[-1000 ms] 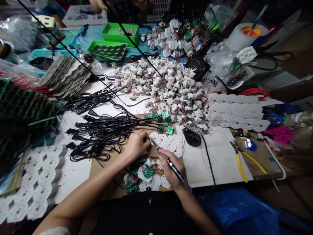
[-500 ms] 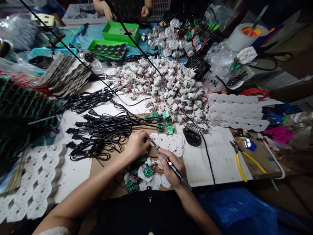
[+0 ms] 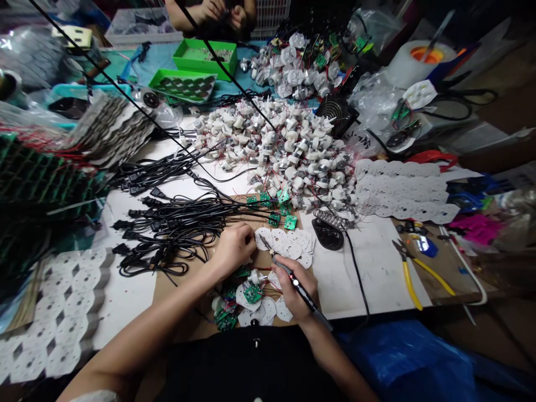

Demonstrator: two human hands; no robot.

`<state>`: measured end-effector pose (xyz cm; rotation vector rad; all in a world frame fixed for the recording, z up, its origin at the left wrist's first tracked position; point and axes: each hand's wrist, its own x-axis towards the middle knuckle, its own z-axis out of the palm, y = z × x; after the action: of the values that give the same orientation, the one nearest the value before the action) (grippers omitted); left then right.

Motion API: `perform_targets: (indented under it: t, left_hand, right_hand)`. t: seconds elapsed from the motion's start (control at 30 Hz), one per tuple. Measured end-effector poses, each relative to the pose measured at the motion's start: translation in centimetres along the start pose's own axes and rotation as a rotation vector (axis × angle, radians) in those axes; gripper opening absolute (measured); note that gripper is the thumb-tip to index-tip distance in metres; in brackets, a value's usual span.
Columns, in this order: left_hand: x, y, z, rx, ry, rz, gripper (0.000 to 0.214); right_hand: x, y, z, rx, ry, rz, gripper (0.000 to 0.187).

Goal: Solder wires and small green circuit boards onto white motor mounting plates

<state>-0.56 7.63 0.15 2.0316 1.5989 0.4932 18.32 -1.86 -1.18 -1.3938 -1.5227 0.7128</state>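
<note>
My right hand (image 3: 296,286) is wrapped round the dark handle of a soldering iron (image 3: 302,295), its tip pointing up and left over white round boards (image 3: 288,243). Close to that tip, my left hand (image 3: 235,245) is closed with the fingers pinched together; what they hold is hidden. Below the hands lie a green circuit board (image 3: 253,293), more white discs (image 3: 264,310) and a white motor-like part (image 3: 256,276) with thin wires. Several small green boards (image 3: 290,222) sit at the ends of black power cords (image 3: 167,229), just beyond my left hand.
A big heap of white parts with red wires (image 3: 285,145) fills the middle. To the right are a soldering iron stand (image 3: 329,231), yellow-handled pliers (image 3: 406,273) and stacked white panels (image 3: 404,190). Across the table, a co-worker's hands (image 3: 221,12) are near green trays (image 3: 205,56).
The soldering iron's tip has shifted slightly away from my left fingers, and my right hand has moved a little right. My left hand stays almost still. The co-worker's hands have come together.
</note>
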Motion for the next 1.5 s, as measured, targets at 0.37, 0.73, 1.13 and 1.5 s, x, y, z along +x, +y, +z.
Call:
perform_targets:
  t: [0.37, 0.73, 1.13, 1.5]
  left_hand:
    - [1.3, 0.3, 0.5, -0.021, -0.044, 0.076, 0.015]
    - [8.2, -0.2, -4.9, 0.115, 0.252, 0.136, 0.018]
    - [16.5, -3.0, -5.2, 0.448, 0.019, -0.042, 0.02]
    - [12.7, -5.8, -8.0, 0.357, 0.177, 0.07, 0.014]
  right_hand:
    - [-0.5, 0.2, -1.2, 0.065, 0.152, 0.026, 0.021]
    - [-1.1, 1.4, -1.5, 0.1, 0.245, 0.013, 0.021]
    - [-0.8, 1.1, -1.9, 0.035, 0.215, -0.016, 0.021]
    - [-0.3, 1.0, -1.4, 0.042, 0.188, -0.03, 0.02]
